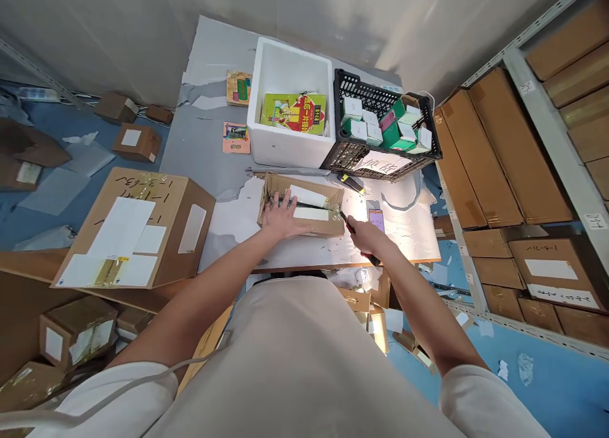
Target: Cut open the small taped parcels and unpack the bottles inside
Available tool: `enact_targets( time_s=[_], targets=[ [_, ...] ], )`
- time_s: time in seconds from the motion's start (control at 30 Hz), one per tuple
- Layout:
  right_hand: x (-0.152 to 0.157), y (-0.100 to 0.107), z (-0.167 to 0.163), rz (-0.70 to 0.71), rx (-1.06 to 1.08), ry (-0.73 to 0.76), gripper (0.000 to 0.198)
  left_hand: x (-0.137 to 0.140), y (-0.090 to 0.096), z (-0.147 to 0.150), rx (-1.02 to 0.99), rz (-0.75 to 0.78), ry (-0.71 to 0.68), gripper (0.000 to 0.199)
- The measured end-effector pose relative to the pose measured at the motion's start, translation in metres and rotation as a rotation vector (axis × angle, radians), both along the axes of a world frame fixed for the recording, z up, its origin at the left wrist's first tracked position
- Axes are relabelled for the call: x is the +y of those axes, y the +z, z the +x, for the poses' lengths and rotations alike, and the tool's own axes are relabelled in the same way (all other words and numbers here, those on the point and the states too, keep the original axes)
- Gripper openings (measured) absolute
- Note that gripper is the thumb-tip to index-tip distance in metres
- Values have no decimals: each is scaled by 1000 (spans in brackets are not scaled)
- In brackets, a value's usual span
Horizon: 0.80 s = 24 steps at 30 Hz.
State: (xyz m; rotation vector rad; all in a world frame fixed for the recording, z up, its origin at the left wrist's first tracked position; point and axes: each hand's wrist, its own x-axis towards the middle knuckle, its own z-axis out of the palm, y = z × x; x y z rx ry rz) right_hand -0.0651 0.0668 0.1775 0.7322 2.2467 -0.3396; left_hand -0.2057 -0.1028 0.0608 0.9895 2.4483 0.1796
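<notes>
A small cardboard box point(323, 227) with white labels and clear tape lies near the front of the table. Across its left part rests my left hand point(280, 217), fingers spread flat on top. My right hand point(368, 237) is wrapped round the dark handle of a box cutter point(349, 226). The cutter's tip points at the taped right end of the box, and a dark slit runs along the top between the labels. Just behind the box's right corner lies a yellow and black utility knife point(351, 183). A phone point(375, 220) with a lit screen is to the right.
Behind stand a white foam box point(291, 147) holding colourful packets and a black crate point(340, 143) of small boxes. Two booklets point(236, 138) lie left of them. A large labelled carton point(183, 203) flanks the table's left; shelves of cartons point(518, 152) line the right.
</notes>
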Motion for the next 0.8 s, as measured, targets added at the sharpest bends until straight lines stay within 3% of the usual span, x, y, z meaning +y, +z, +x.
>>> enact_targets(
  time_s=[0.07, 0.2, 0.5, 0.63, 0.8],
  targets=[
    [1, -2, -2, 6, -10, -20, 39, 0, 1, -1, -2, -7, -11, 108],
    [-4, -10, -3, 119, 24, 74, 52, 1, 3, -1, 7, -52, -28, 111],
    [-4, -18, 1, 48, 86, -16, 42, 2, 3, 0, 17, -91, -33, 113],
    [5, -19, 16, -79, 194, -90, 46, 2, 2, -1, 41, -70, -18, 115],
    [21, -19, 71, -357, 354, -329, 63, -2, -1, 4, 127, 76, 0, 113]
  ],
)
